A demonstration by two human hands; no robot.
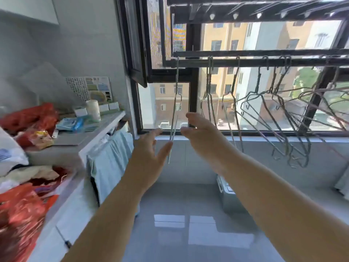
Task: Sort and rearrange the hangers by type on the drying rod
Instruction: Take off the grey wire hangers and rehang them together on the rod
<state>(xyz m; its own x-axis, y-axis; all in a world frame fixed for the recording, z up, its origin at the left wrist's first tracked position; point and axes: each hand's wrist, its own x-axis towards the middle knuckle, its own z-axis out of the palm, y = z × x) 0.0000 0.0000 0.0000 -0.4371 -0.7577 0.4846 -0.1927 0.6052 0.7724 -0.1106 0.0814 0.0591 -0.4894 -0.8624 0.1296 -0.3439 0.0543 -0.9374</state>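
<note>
Drying rod (245, 62) runs level across the window (166, 106), from 12 o'clock off toward 3 o'clock.

Leftmost wire hanger (175, 103): hooked at the rod's left end, seen nearly edge-on, hanging straight down, well apart from the others.

Left hand (149, 154): raised at 6 o'clock of that hanger, fingers straight and spread, grip open. The thumb tip lies at the hanger's lower wire; cannot tell whether it touches.

Right hand (204, 137): raised just at 3 o'clock of the same hanger, fingers extended, grip open and holding nothing. Its fingertips are close beside the wire without closing on it.

Further along the rod, toward 3 o'clock:
- a pair of wire hangers (209, 87) hung together, also nearly edge-on
- a single wire hanger (235, 95)
- a tangled bunch of wire hangers (283, 114), tilted and overlapping, some hooked through one another; count unclear.

Above the rod, at 12 o'clock, a dark rack (245, 14) with pale pegs.

At 9 o'clock, a white table (105, 127) against the wall, crowded with red bags (30, 118), a white bottle (93, 110) and blue packets (69, 124). A pale blue cloth (111, 163) hangs off its front edge. Glossy grey floor (188, 233) at 6 o'clock.
</note>
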